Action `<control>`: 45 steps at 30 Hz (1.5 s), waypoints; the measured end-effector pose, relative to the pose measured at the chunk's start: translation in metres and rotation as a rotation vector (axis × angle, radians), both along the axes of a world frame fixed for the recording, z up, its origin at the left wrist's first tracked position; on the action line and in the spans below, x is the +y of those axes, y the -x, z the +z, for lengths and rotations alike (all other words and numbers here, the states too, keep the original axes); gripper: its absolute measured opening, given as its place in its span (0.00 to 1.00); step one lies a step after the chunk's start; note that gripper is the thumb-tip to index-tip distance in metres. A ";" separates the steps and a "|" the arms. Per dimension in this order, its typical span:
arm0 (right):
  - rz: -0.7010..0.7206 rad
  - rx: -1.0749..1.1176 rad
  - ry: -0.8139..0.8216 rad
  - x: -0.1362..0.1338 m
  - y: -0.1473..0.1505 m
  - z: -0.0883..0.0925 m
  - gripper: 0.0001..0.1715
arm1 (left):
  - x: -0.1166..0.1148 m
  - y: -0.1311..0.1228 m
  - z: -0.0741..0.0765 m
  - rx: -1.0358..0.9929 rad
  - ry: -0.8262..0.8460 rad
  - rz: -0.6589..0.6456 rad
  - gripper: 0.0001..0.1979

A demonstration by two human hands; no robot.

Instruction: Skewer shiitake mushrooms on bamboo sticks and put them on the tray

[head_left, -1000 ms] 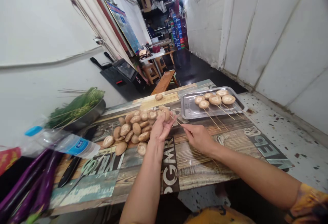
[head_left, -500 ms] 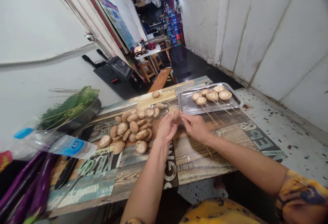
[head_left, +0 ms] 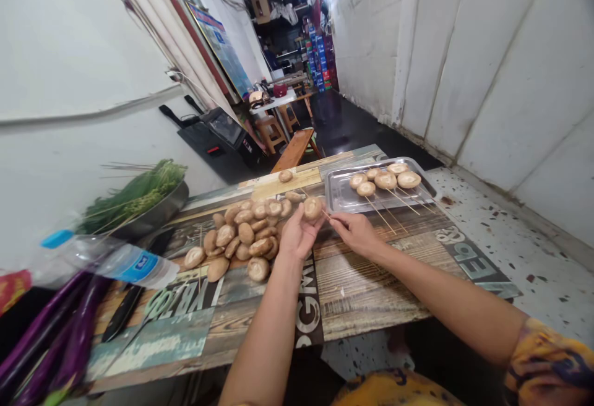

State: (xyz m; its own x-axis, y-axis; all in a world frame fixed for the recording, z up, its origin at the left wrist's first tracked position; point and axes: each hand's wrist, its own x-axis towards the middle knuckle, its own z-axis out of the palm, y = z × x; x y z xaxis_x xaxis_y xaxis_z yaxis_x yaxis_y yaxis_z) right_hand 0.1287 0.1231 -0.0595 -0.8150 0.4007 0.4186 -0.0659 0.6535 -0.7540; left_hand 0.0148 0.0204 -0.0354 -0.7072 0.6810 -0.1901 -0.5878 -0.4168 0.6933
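Between the fingers of my left hand [head_left: 299, 233] is a brown mushroom [head_left: 312, 208], its cap facing up. My right hand [head_left: 355, 231] pinches a thin wooden skewer [head_left: 327, 214] whose tip end meets the mushroom's right side; how deep it goes in, I cannot tell. Left of my left hand lies a pile of loose mushrooms [head_left: 245, 233]. Beyond my right hand, a metal tray [head_left: 338, 197] carries several skewered mushrooms [head_left: 385, 179], their sticks jutting over the near rim.
On the left are a plastic water bottle [head_left: 134, 265], a black-handled knife [head_left: 123, 313], purple eggplants [head_left: 78, 325] and a metal bowl [head_left: 158, 211] of leafy greens. One mushroom [head_left: 285, 176] lies alone near the far edge. A wooden bench [head_left: 294, 149] stands beyond the table.
The mushroom in my left hand now shows its cap more fully, and a length of skewer is visible between it and my right hand. The camera view has shifted slightly.
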 end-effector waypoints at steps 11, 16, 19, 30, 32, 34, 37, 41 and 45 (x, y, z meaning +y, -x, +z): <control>-0.069 0.062 -0.083 -0.001 -0.001 -0.004 0.14 | 0.001 -0.003 -0.009 0.086 0.027 0.022 0.08; -0.059 -0.021 -0.271 -0.004 -0.007 -0.002 0.14 | 0.000 0.000 -0.008 0.016 0.063 -0.048 0.20; -0.047 -0.111 -0.359 -0.007 -0.008 0.000 0.14 | 0.000 0.000 -0.008 0.005 0.062 -0.079 0.19; -0.040 -0.238 -0.389 -0.011 -0.008 0.003 0.13 | 0.005 -0.002 -0.014 0.050 -0.013 -0.060 0.09; -0.047 -0.240 -0.395 -0.011 -0.008 0.003 0.14 | 0.005 -0.002 -0.016 0.055 -0.011 -0.051 0.08; -0.052 -0.253 -0.403 -0.010 -0.008 0.002 0.14 | 0.005 0.000 -0.018 0.045 -0.003 -0.043 0.09; -0.053 -0.256 -0.409 -0.006 -0.008 0.001 0.14 | 0.005 0.004 -0.020 0.014 0.011 -0.003 0.10; -0.154 -0.081 -0.448 -0.004 -0.012 0.003 0.16 | 0.007 0.007 -0.024 -0.059 0.028 0.050 0.10; -0.123 0.111 -0.546 -0.019 -0.016 0.019 0.16 | 0.014 0.008 -0.032 -0.102 0.016 0.094 0.04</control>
